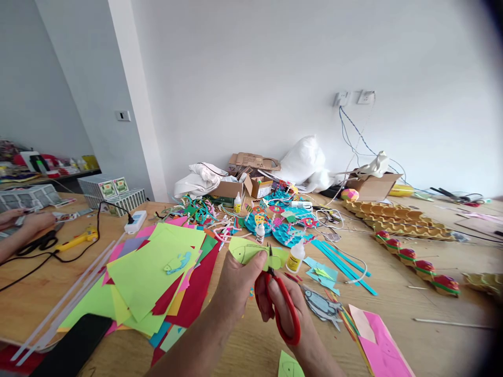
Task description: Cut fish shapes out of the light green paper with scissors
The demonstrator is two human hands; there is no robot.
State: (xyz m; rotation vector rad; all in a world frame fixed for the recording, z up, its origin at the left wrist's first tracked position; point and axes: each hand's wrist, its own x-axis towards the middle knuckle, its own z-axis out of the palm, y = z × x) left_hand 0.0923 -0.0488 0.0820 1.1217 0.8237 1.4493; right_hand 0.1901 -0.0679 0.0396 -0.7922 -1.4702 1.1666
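Note:
In my left hand is a piece of yellow-green paper with a fish outline drawn on it. My right hand grips red-handled scissors, fingers through the loops. Their blades point up and away from me and meet the paper near its right part. A grey-blue fish cutout lies on the table to the right of my right hand. Below, another green paper piece with a drawn fish shows at the bottom edge. A small glue bottle with a yellow label stands just beyond the scissors.
Coloured paper sheets are stacked at left, near a black phone and a yellow glue gun. Another person's hands work at far left. Egg cartons lie at right; blue crafts and cardboard boxes are behind.

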